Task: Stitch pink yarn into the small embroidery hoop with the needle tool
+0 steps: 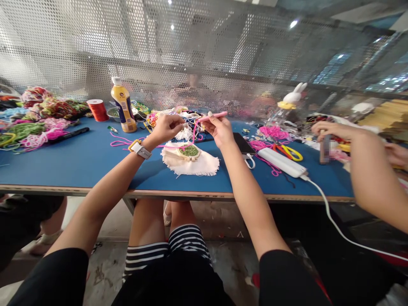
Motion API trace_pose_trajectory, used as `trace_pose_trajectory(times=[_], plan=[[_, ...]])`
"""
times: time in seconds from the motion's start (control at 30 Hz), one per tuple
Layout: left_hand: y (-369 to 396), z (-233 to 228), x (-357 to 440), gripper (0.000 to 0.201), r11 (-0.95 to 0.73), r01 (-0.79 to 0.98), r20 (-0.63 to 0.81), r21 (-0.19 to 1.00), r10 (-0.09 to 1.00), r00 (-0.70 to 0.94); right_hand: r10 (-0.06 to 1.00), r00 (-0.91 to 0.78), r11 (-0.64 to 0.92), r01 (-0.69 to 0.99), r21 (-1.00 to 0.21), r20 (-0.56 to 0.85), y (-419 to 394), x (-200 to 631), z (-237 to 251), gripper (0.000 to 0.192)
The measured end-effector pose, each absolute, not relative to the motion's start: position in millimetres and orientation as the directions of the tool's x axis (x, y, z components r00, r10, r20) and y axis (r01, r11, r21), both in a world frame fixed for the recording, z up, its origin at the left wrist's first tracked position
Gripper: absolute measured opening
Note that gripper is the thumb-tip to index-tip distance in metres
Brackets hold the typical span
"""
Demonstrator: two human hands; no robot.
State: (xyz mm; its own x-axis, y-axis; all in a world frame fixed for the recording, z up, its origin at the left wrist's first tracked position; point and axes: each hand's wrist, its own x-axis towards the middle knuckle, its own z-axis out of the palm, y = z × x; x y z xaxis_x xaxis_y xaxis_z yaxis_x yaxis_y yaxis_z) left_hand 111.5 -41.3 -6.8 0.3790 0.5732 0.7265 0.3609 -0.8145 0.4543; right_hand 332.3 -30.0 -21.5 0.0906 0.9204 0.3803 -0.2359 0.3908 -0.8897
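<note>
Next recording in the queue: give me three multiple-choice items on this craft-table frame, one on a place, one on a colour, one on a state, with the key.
1. Where does the embroidery hoop lie?
A. on the white cloth
B. on the floor
C. on the yellow bottle

2. What colour is the thread that hangs between the hands?
A. green
B. pink
C. black

3. How is the pink tool held?
A. lying loose on the table
B. pinched in the right hand, raised above the table
C. clamped in the left hand

Key: 1 A, the hoop rests on the frayed cloth. 2 B, the strand is bright pink. 3 B, the right fingers grip it in the air.
</note>
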Motion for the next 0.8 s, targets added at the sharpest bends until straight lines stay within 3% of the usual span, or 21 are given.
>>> trace_pose_trajectory(times=[0.43,0.8], plan=[[-40.1,-7.8,111.0,0.018,-0.807,0.342,0.71,0.481,0.587,0.389,0.916,0.104,0.401,-0.239,-0.884,0.387,-29.6,339.3,-17.1,0.027],[-39.1,-6.7,109.3,0.016,-0.782,0.323,0.671,0.533,0.623,0.402,0.91,-0.004,0.399,-0.259,-0.88,0.414,-48.9,331.2,-9.4,0.02]])
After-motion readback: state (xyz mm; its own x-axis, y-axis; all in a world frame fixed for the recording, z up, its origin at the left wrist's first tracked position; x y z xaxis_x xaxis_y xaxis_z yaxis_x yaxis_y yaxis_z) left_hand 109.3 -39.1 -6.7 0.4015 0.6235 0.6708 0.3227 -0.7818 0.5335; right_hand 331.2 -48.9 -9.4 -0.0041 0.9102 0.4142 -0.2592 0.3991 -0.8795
